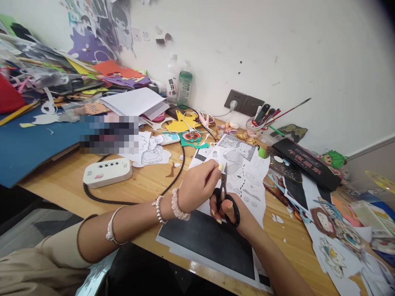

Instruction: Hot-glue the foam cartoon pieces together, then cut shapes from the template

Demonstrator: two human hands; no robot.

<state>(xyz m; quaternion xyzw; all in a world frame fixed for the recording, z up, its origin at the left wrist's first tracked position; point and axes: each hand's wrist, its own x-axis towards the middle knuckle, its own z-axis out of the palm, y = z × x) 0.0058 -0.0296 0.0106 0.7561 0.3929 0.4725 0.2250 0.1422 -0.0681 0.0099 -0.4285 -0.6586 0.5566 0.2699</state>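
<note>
My right hand [247, 218] grips a pair of black-handled scissors [224, 186], thumb and fingers in the loops, blades pointing away from me. Close beside the blades, my left hand [200, 183] is closed in a pinch on a small piece of paper with a grey printed shape [233, 158]; its held edge is hidden by the fingers. The blade tips overlap this paper, and whether they are parted is hard to see. Below both hands lie a printed sheet [257, 190] of grey line drawings and a sheet with a large black area [206, 236].
A white oval device [107, 172] and black cable [182, 166] lie left. Behind stand two bottles [185, 84] and a pen holder [255, 128]. Right are a black box [305, 163] and paper cutouts [331, 255]. Coloured paper scraps [120, 74] pile up at left.
</note>
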